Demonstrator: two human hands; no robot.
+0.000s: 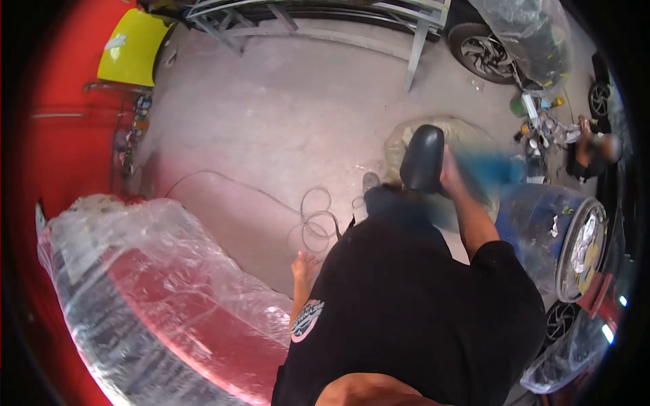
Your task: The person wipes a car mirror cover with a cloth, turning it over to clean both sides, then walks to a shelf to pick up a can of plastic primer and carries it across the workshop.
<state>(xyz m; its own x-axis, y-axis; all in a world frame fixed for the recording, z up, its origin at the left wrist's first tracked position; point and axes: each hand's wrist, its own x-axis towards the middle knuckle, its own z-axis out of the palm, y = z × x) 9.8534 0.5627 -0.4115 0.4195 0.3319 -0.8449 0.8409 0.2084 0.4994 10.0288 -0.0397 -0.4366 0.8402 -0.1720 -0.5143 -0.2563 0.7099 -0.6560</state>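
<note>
My right hand [449,174] is wrapped round the side of a black, rounded, glossy part [424,160], held up in front of my legs. Beyond that part a crumpled beige plastic bag [399,139] lies on the floor. A blurred blue shape [491,170] shows to the right of this hand. My left hand [305,264] hangs low by my left side with its fingers apart and holds nothing. It is over the floor, close to a thin looped hose [317,220] and the plastic-wrapped red panel.
A red car panel under clear plastic [183,298] fills the lower left. A blue drum [542,223] stands at the right. Along the top are a metal frame [418,51] and a car wheel [482,54]. A person [592,154] is at the far right.
</note>
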